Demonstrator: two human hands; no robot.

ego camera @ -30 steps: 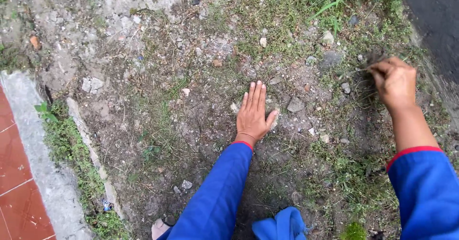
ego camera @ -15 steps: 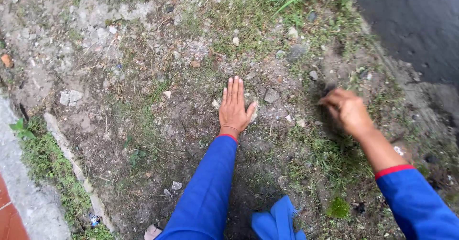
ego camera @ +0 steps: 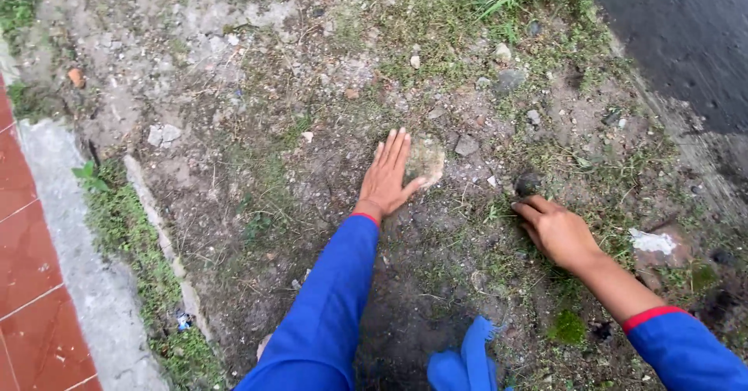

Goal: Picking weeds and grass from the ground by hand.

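Our left hand [ego camera: 387,176] lies flat and unclenched on the soil [ego camera: 312,204]; our right hand [ego camera: 555,230] seemingly pinches a dark clump [ego camera: 527,184].

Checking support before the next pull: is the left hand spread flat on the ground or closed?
Spread flat: the left hand lies palm-down on the dirt, fingers extended, thumb beside a stone.

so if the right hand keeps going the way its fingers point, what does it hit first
Probably the small dark stone. The right hand lies low over the dirt with its fingers aimed up and left, and that stone sits just beyond the fingertips. Whether they already touch it is unclear.
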